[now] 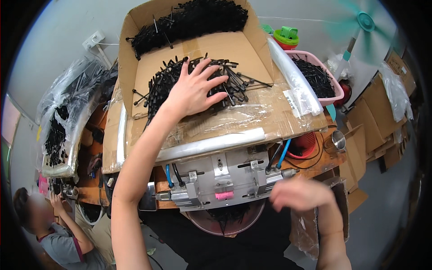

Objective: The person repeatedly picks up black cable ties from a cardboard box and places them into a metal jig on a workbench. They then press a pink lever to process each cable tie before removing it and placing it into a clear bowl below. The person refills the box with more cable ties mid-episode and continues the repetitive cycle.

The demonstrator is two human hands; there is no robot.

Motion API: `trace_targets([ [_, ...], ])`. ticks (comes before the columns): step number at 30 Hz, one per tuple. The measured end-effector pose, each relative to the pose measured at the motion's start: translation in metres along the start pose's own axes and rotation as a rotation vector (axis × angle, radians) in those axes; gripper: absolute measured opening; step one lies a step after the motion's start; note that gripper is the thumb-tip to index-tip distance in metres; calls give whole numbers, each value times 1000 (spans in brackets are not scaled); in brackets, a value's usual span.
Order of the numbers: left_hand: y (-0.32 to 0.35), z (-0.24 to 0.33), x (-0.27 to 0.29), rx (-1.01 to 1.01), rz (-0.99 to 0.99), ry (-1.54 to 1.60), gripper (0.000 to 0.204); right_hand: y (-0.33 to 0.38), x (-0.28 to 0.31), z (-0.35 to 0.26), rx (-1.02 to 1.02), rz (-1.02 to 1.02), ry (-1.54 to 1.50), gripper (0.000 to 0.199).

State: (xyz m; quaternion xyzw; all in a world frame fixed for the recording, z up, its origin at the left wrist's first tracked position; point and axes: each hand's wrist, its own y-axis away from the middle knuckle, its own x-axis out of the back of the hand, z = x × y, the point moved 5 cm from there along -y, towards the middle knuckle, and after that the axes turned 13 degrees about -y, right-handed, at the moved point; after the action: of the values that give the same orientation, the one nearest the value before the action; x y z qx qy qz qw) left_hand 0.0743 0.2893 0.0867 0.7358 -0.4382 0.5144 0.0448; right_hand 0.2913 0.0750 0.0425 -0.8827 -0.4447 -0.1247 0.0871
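My left hand (194, 90) lies with spread fingers on a heap of thin black rod-like parts (161, 87) with thicker ends, in an open-fronted cardboard box (198, 47). Farther back in the box is a larger pile of the same parts (198, 21). My right hand (300, 194) is smeared by motion, so its grip cannot be made out. It hovers just right of a metal fixture (220, 168) with a cylinder on each side and a pink piece (224, 195) at its front middle. Under the fixture sits a translucent bowl (227, 229) holding black parts.
A pink basket of black parts (315, 74) stands at the right, near a spinning green fan (365, 21). A red basket (302, 146) and metal cup (337, 140) rest beside cables. At the left, a co-worker (63, 238) works by a plastic-covered box (63, 130). Folded cardboard (375, 121) leans at right.
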Motion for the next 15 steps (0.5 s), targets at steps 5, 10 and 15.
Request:
trace_targets([
  [5, -6, 1, 10, -16, 3, 102, 56, 5, -154, 151, -340, -192, 95, 16],
  [10, 3, -2, 40, 2, 181, 382, 35, 7, -239, 238, -323, -143, 127, 17],
  [15, -4, 18, 51, 59, 203, 437, 28, 10, -247, 241, -362, -98, 79, 18],
])
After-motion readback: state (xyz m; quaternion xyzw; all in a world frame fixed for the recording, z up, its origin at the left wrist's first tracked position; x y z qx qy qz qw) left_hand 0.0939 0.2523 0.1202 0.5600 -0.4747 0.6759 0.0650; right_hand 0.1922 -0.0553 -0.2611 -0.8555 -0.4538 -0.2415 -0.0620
